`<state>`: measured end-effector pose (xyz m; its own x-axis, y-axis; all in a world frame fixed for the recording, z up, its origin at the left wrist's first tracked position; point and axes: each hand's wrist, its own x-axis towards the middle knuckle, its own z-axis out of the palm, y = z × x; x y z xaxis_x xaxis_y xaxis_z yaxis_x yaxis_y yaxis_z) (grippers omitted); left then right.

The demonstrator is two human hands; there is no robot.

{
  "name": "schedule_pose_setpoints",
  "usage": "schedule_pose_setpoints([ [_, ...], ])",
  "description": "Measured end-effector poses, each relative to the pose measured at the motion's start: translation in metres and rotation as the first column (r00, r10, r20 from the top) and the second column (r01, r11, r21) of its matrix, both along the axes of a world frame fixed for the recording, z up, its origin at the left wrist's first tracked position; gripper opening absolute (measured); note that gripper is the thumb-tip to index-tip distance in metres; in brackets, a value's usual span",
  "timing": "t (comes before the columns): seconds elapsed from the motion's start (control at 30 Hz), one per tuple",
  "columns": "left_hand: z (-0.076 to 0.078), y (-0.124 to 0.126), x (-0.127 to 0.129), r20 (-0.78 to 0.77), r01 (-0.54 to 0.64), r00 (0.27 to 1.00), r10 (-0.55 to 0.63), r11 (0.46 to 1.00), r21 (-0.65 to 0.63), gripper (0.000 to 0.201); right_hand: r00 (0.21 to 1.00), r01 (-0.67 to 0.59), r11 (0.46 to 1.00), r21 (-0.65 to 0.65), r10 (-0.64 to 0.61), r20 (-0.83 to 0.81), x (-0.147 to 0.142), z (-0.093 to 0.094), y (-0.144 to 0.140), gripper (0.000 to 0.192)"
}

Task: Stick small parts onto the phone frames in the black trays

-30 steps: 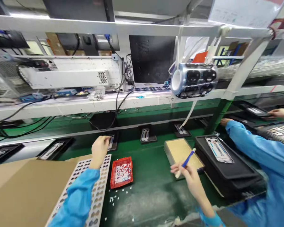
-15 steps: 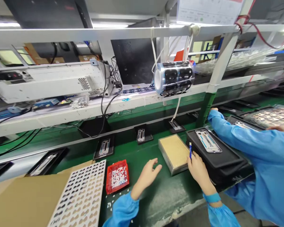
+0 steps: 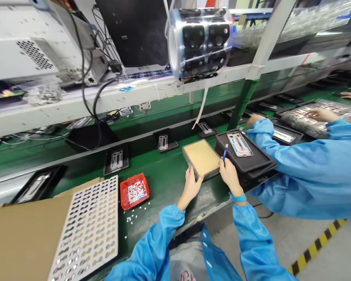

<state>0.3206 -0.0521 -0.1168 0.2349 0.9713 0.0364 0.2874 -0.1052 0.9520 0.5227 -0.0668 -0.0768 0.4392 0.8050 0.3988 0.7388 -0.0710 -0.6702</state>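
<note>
My left hand (image 3: 190, 185) grips the near left corner of a flat, clear-sided box with a pale yellow top (image 3: 201, 156), fingers along its left side and thumb at its front. My right hand (image 3: 230, 176) is closed around a slim blue pen-like tool (image 3: 225, 152) that points upward with a pale tip. Its fingers are also at the right edge of the box. Just right of that hand, a phone frame (image 3: 239, 143) lies on a stack of black trays (image 3: 260, 163).
Left of my hands are a red bin (image 3: 148, 186) of small white pieces and a white sheet with rows of cut-outs (image 3: 112, 222). Phone frames in black trays line the back. A film roll (image 3: 175, 47) hangs overhead. A co-worker's blue sleeve (image 3: 307, 164) is close on the right.
My left hand has moved right from above the bench onto the box's corner. My right hand keeps the blue tool beside the box. The view has tilted down.
</note>
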Motion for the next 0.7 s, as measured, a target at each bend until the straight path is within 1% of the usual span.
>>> schedule_pose_setpoints([
  [0.13,0.004,-0.005,0.003,0.008,-0.05,0.999,0.049,0.997,0.059,0.072,0.999,-0.003,1.0,0.031,0.005,-0.046,-0.003,0.004,-0.003,0.034],
  [0.23,0.012,-0.007,0.005,0.017,-0.079,0.997,0.078,0.993,0.088,0.07,0.997,-0.011,0.999,0.043,0.014,-0.072,-0.005,0.005,-0.004,0.037],
  [0.37,0.023,-0.005,0.006,0.033,-0.106,0.994,0.104,0.99,0.09,0.071,0.996,-0.016,0.999,0.05,0.021,-0.091,-0.008,0.005,-0.003,0.044],
  [0.5,0.032,-0.004,0.007,0.061,-0.105,0.993,0.102,0.993,0.052,0.078,0.997,-0.017,0.997,0.073,0.023,-0.077,-0.01,0.005,-0.003,0.047],
  [0.7,0.041,-0.003,0.011,0.129,-0.064,0.989,0.072,0.996,-0.067,0.096,1.0,-0.007,0.993,0.115,0.01,-0.026,-0.012,0.007,-0.002,0.04],
])
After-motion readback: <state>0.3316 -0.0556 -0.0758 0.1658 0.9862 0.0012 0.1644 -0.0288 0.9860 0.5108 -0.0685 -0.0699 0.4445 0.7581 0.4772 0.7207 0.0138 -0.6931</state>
